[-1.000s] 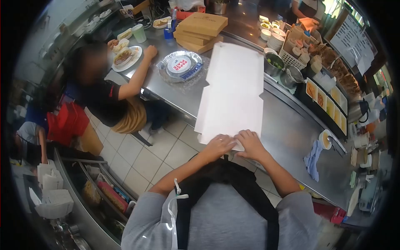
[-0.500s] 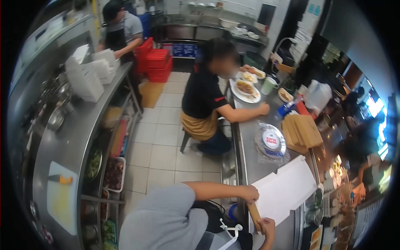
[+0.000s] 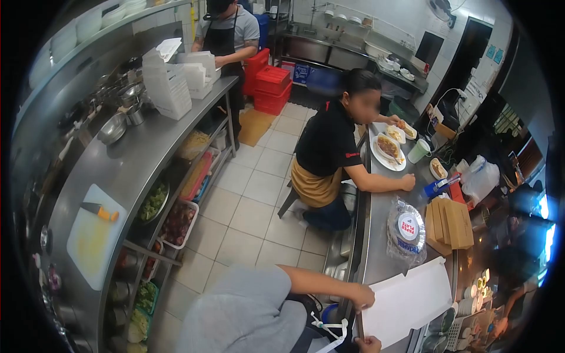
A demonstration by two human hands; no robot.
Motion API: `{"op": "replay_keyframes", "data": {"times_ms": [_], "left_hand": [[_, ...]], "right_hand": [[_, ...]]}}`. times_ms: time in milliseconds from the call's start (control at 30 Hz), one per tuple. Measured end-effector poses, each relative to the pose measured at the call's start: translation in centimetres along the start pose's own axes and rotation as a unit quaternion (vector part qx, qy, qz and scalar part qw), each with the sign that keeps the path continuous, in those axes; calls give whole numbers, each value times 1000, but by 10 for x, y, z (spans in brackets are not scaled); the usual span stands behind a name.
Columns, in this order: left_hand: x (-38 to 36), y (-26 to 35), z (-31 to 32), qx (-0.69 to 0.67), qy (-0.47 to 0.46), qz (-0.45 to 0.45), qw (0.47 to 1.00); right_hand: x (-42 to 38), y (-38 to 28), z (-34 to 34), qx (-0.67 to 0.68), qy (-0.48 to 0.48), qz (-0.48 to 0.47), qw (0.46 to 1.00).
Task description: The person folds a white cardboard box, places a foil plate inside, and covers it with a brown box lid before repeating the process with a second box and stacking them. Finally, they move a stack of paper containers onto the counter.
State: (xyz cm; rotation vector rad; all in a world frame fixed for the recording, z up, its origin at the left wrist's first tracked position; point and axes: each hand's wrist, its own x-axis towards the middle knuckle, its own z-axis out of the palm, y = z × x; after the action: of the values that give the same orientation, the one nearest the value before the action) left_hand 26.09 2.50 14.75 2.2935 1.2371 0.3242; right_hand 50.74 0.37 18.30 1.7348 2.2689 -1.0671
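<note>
A flat white cardboard sheet (image 3: 412,300) with notched edges lies unfolded on the right-hand steel counter (image 3: 382,217). At its near left corner, my left hand (image 3: 363,297) is closed round the board's edge. My right hand (image 3: 369,345) grips the same near side lower down, partly cut off by the frame's bottom. Between the hands runs a narrow brown edge of the board. Beyond the sheet are plastic-wrapped paper plates (image 3: 407,229) and a stack of brown boxes (image 3: 448,223).
A seated person in black (image 3: 329,147) rests an arm on the counter near plated food (image 3: 388,150). Another person (image 3: 226,35) stands behind white containers (image 3: 168,82). On the left counter, a knife (image 3: 101,212) lies on a cutting board (image 3: 94,241).
The view has swung, so the surroundings sit further right in the frame. The brown strip between my hands shows narrower, and my right hand is now lower and more cut off.
</note>
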Motion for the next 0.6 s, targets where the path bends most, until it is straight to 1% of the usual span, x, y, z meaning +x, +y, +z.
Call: {"op": "replay_keyframes", "data": {"times_ms": [33,67,100,167,233,300,367,400,433,467,533,567,600], "left_hand": [[-2,-12,-1,-33,3,11,999],[-4,-18,-2,-66,5,21,998],[-3,-17,-1,-68,6,18,998],[5,-14,11,-25,36,-52,998],[12,-10,28,-43,35,-43,998],[17,4,35,-65,24,-23,997],[13,43,36,-73,8,-16,997],[11,58,33,-85,-12,37,996],[8,63,31,-95,-31,91,991],[3,61,27,-95,-32,90,991],[-6,53,16,-92,-11,211,973],[-1,43,21,-93,-11,210,973],[8,30,30,-41,-27,246,968]], "right_hand": [[-2,16,1,17,-10,21,1000],[-1,24,7,52,52,-23,997],[2,30,9,51,49,-24,997],[3,30,7,-24,75,18,997],[-3,21,0,-51,60,1,997],[-13,-8,-9,-77,45,-17,996],[-31,-48,-2,42,78,-162,983],[-33,-42,5,-18,86,-146,985],[-34,-38,11,-14,86,-149,985],[-38,-33,14,-22,110,-160,981],[-46,-22,21,-36,159,-184,969],[-51,-17,23,-44,182,-195,963],[-59,-11,25,-53,203,-203,956]]}}
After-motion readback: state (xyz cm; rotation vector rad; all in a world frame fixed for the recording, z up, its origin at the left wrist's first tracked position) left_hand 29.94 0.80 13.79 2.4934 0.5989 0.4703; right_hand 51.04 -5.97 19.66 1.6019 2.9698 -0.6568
